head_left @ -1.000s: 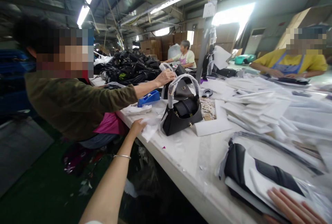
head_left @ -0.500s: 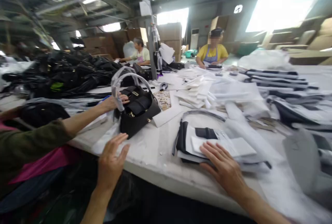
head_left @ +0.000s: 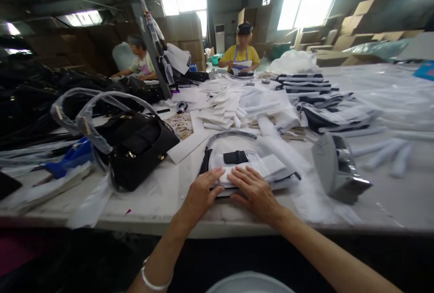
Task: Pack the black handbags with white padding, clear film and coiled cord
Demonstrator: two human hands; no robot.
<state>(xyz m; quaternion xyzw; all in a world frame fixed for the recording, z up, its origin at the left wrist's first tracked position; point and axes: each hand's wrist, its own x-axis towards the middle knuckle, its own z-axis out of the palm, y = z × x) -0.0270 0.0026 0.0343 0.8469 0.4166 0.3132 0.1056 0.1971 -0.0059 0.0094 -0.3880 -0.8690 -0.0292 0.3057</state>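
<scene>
Right in front of me a flat black handbag (head_left: 233,157) lies on the table, partly covered by white paper and padding (head_left: 273,166), its wrapped handle (head_left: 233,134) arching away from me. My left hand (head_left: 201,192) rests at the near left edge of the padding, fingers stretched out. Beside it, my right hand (head_left: 252,189) lies flat on the white padding with its fingers spread. Neither hand grips anything. To the left stands a filled-out black handbag (head_left: 139,148), apart from my hands, with clear film around both handles.
A grey tape dispenser (head_left: 334,166) stands to the right. Loose white sheets (head_left: 220,107) are heaped behind the flat bag, with stacked flat bags (head_left: 334,110) at right. A blue object (head_left: 69,155) lies left. Two people (head_left: 242,55) work across the table.
My left hand has moved right from near the standing handbag onto the flat one, beside my right hand. The view has swung right, and a co-worker's arm at the left is gone from view.
</scene>
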